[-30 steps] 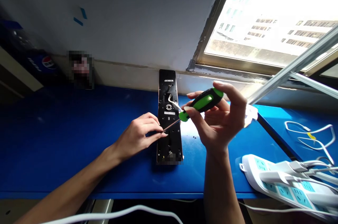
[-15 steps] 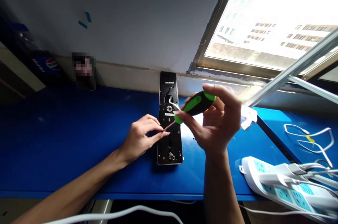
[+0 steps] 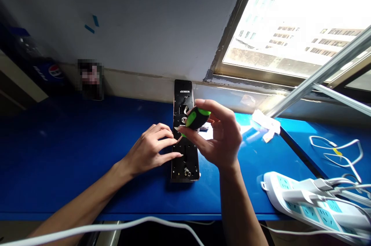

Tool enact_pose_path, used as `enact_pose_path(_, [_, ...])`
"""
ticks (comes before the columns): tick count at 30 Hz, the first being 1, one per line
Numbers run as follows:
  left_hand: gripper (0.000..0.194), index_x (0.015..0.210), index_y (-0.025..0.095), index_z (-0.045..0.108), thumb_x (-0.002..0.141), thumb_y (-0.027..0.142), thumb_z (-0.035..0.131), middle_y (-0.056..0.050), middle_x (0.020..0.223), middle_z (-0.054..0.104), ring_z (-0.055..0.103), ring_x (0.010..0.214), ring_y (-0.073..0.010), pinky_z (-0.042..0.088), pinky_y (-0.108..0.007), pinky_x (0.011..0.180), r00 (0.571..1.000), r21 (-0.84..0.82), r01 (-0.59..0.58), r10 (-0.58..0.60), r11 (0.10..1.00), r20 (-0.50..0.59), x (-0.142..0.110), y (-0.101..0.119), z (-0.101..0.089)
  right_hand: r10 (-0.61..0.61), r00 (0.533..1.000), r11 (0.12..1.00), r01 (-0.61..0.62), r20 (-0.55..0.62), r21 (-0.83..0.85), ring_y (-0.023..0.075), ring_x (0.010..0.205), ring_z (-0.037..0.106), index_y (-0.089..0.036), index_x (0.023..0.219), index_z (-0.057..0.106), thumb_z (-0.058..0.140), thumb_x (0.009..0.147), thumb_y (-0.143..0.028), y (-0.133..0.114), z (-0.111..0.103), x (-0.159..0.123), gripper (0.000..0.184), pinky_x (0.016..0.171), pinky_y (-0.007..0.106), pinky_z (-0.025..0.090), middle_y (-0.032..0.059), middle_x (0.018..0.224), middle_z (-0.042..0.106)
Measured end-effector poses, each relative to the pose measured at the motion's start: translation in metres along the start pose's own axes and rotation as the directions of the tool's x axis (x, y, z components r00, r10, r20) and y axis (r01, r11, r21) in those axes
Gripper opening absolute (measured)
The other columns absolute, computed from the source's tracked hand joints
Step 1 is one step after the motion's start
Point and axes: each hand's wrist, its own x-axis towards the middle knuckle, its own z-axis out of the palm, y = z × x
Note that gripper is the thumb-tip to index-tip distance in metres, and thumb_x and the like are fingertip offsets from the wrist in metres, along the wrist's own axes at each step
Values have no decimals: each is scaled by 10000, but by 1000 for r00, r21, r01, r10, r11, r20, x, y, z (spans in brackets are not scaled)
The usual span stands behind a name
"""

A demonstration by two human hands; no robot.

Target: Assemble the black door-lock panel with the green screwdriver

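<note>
A long black panel (image 3: pixel 191 159), which looks like a door lock's back plate, lies on the blue table with screw holes and small metal fittings showing. My right hand (image 3: pixel 222 137) grips a black-and-green screwdriver (image 3: pixel 198 118) by its handle, tilted over the panel. Its thin shaft slopes down to the left, and the tip sits by my left fingers near the panel's left edge. My left hand (image 3: pixel 155 147) rests against that edge, thumb on the panel and apart from the forefinger. The right hand hides part of the panel's middle.
A white power strip (image 3: pixel 314 207) with several plugs lies at the right, near a white cable (image 3: pixel 343 157). A metal bar (image 3: pixel 304 87) slants down before the window. At the back left stands a Pepsi bottle (image 3: pixel 49 72). Another white cable (image 3: pixel 130 222) crosses the front.
My right hand and the screwdriver have moved left, and the handle is now closer over the panel. My left thumb has parted from the forefinger, which were together at the shaft.
</note>
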Motion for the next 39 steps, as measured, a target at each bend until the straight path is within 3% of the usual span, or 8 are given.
enact_pose_path(7, [320, 1088, 155, 745, 885, 396, 800, -121, 1086, 713, 643, 1045, -287, 561, -435, 890, 996, -2, 68, -67, 998, 57, -2, 0, 0, 41, 996, 996, -34, 77, -80, 186, 937, 687, -349, 1351, 624, 810, 866, -234, -2, 5, 3, 532, 749, 325, 654, 37, 1136, 716])
enact_pose_path(12, [400, 1113, 200, 690, 844, 462, 829, -60, 1030, 690, 641, 997, -258, 547, -399, 884, 972, -22, 189, -184, 982, 145, 1, -3, -3, 125, 976, 979, -150, 177, 136, 230, 1199, 687, -321, 1488, 538, 524, 1041, -187, -5, 3, 7, 467, 963, 426, 632, 72, 1379, 680])
enact_pose_path(17, [464, 1037, 224, 632, 828, 608, 787, -20, 959, 664, 643, 888, -236, 530, -365, 787, 915, -28, 354, -340, 935, 218, 1, -5, -3, 117, 992, 991, -120, 48, 66, 198, 957, 691, -353, 1273, 721, 794, 887, -243, -4, 1, 9, 408, 789, 365, 647, 39, 1122, 679])
enact_pose_path(19, [473, 1010, 226, 615, 823, 627, 781, -14, 955, 657, 643, 864, -228, 523, -356, 767, 891, -40, 404, -383, 914, 242, 1, -4, -3, 132, 989, 989, -136, 66, 56, 209, 1003, 692, -333, 1284, 721, 698, 963, -291, -5, 0, 10, 325, 843, 390, 647, 63, 1188, 672])
enact_pose_path(22, [479, 998, 229, 609, 816, 638, 779, -10, 949, 661, 652, 854, -226, 520, -352, 764, 865, -60, 450, -419, 891, 276, 2, -4, -2, 148, 979, 974, -170, 141, 151, 236, 1140, 708, -319, 1397, 640, 489, 1059, -244, -5, -1, 11, 377, 923, 438, 646, 79, 1350, 680])
enact_pose_path(28, [442, 1014, 232, 633, 827, 604, 780, -11, 962, 708, 687, 862, -227, 528, -342, 774, 862, -146, 470, -416, 871, 290, 4, -3, -1, 108, 993, 990, -112, 48, 91, 196, 923, 688, -333, 1192, 764, 803, 873, -232, -2, -6, 12, 337, 772, 367, 634, 38, 1031, 672])
enact_pose_path(34, [404, 977, 230, 625, 827, 566, 792, -15, 970, 713, 684, 886, -227, 529, -337, 794, 852, -173, 485, -420, 857, 312, 5, -2, -3, 144, 983, 964, -166, 118, 210, 231, 1093, 732, -325, 1375, 665, 515, 1039, -172, -4, -10, 10, 398, 910, 445, 638, 64, 1298, 719])
enact_pose_path(39, [421, 980, 227, 623, 824, 580, 793, -14, 989, 720, 689, 907, -231, 525, -344, 810, 844, -186, 500, -428, 846, 324, 5, -1, -4, 69, 998, 997, -69, 3, 46, 195, 853, 697, -342, 1195, 777, 811, 864, -207, -3, -15, 10, 359, 701, 362, 623, 25, 959, 708])
